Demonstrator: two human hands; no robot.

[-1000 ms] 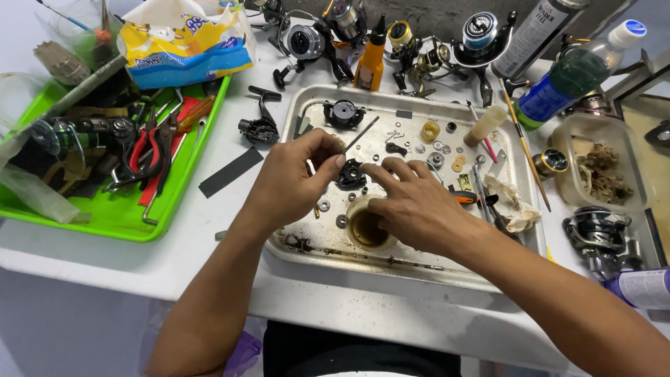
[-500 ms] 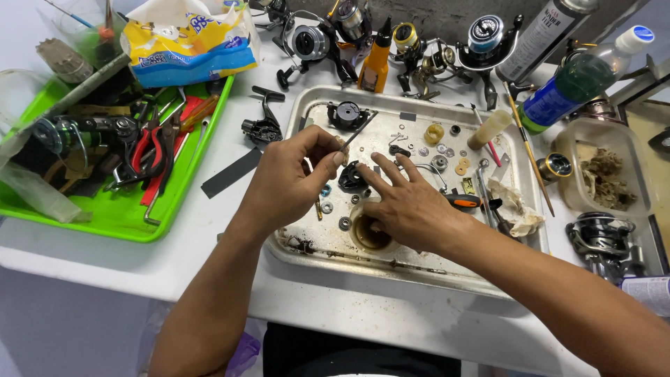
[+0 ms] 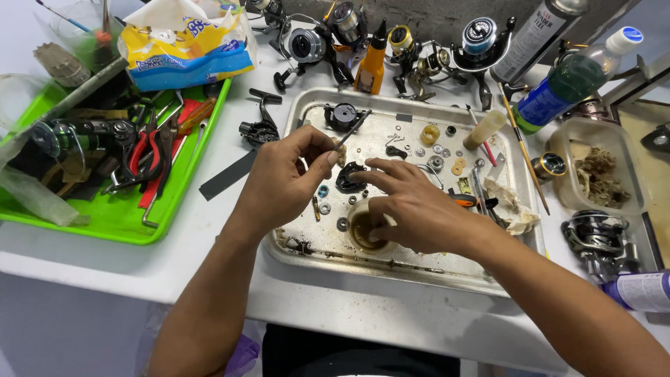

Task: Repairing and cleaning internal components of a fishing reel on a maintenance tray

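The work looks to be somewhere in its middle: a fishing reel lies in pieces across the metal tray [image 3: 293, 251], and nothing there looks put back together yet, so I judge most of the rebuilding remains.

Nearest me, a small cup [image 3: 364, 232] of brownish grease sits at the tray's front, half under the right hand [image 3: 412, 206]. That hand is loosely spread, palm down; its forefinger reaches out and touches the black reel part [image 3: 349, 178] lying flat in the middle of the tray, steadying it. It grips nothing that I can see.

The left hand [image 3: 286, 183] is beside it, over the tray's left edge, fingers curled in and thumb and forefinger pressed together on a thin dark tool [image 3: 351, 130], a pin or fine pick, whose tip points up and away toward a round black housing [image 3: 340, 115] at the tray's back. Whether the tool touches anything I cannot tell.

Loose washers [image 3: 324, 207], gears and a yellow bushing [image 3: 430, 133] are scattered about, well apart from one another, with a soiled rag [image 3: 513, 209] at the right.

Left of the tray a green tray [image 3: 105, 223] holds pliers [image 3: 150, 150] and other tools. At the back stand several whole reels [image 3: 307, 43], an orange oil bottle [image 3: 372, 64] and a spray can [image 3: 537, 35].
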